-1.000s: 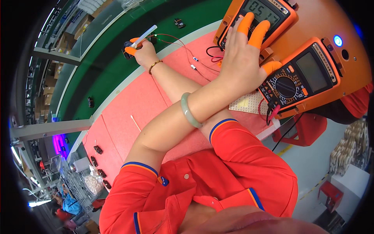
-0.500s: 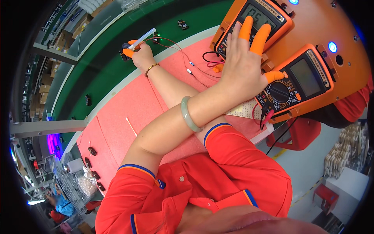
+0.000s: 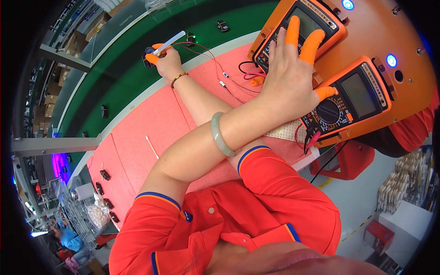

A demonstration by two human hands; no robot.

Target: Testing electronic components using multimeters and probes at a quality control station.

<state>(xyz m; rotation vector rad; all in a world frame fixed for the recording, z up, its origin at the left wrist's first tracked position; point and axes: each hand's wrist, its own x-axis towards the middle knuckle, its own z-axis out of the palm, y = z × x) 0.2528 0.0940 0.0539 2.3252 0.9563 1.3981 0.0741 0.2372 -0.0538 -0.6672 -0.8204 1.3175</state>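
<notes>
Head view, arms crossed above a pink mat [image 3: 151,119].

Left hand [image 3: 288,78] out to the right, past the other forearm, a pale green bangle [image 3: 219,137] at the wrist. Open and flat, gripping nothing. Two fingers [image 3: 293,32] in orange cots on the keys of the upper meter [image 3: 321,13]; thumb tip, also capped, against the upper left edge of the lower meter [image 3: 353,98], just above its dial. Both meters orange-cased, propped side by side on an orange panel [image 3: 385,32] with round blue lights [image 3: 390,60].

Right hand [image 3: 164,62] far out to the left, at the seam between mat and green belt [image 3: 123,78], a thin gold bracelet [image 3: 178,78] at the wrist. Closed in a pinch — capped fingertips clamped on a white stick [image 3: 172,40], tilted up and to the right. Small black part [image 3: 147,49] touching the same fingertips on the belt side; held or only touched, impossible to tell.

Red wire [image 3: 206,52] from that hand across the mat toward the meters, more red and black leads bunched below the upper meter.

On the belt, well apart from both hands, a few other small dark parts [image 3: 105,111]. On the mat, a thin rod [image 3: 152,147] near the left elbow, and a row of black pieces [image 3: 105,175] along the mat's far left end.
</notes>
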